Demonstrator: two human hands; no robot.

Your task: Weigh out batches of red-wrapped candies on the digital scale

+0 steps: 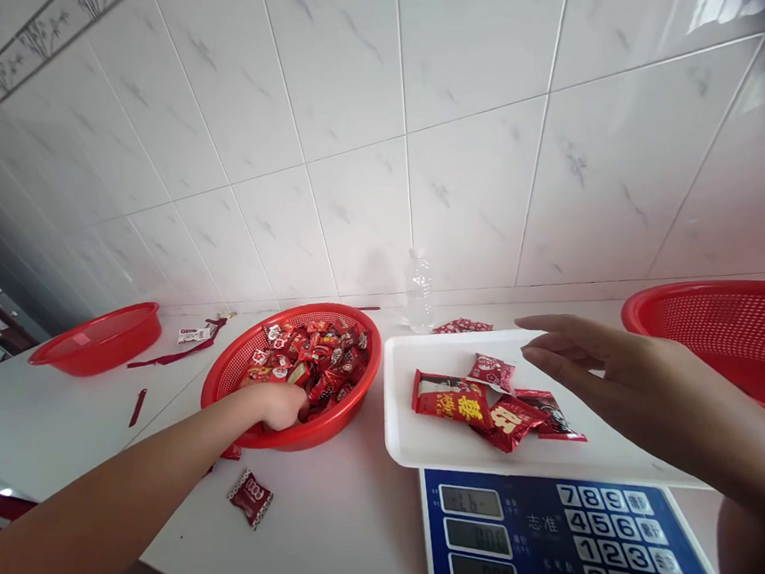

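Note:
My left hand point(284, 406) reaches over the near rim of a red mesh basket point(371, 386) and down among wrapped candies point(318, 355). Its fingertips are hidden there, so what they hold does not show. My right hand point(583, 363) hovers over the right part of a white scale tray point(405, 437), fingers stretched out and nothing in them. On the tray lie several red packets: a larger one with yellow lettering point(449, 399), a small one with a white pattern point(492, 372), a shiny red one point(511, 420) and a dark red one point(553, 415).
A blue scale panel point(540, 559) with displays and number keys faces me. One dark red candy point(250, 499) lies on the white counter point(336, 523). Red basins stand at far left point(103, 343) and right point(726, 315). Behind the tray are a clear bottle point(419, 293) and a patterned packet point(464, 325).

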